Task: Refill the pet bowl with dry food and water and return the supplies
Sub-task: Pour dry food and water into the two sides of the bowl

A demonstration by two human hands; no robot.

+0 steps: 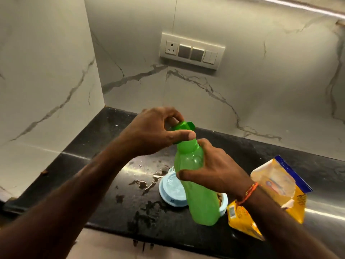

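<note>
My right hand (214, 169) grips a green plastic water bottle (197, 193) around its upper body and holds it above the counter. At the bottle's top, my left hand (155, 131) pinches the green cap (183, 128), whose flip tab sticks out to the right. Below and behind the bottle sits a light blue double pet bowl (171, 189). Its left well holds water, and its right well (221, 200) shows brown dry food, mostly hidden by the bottle. A yellow and blue pet food bag (276, 186) stands open to the right, behind my right wrist.
Puddles of spilled water (145, 184) lie on the black stone counter (97, 146) left of the bowl and toward its front edge. Marble walls meet in a corner at the back left. A switch and socket panel (192, 51) is on the back wall.
</note>
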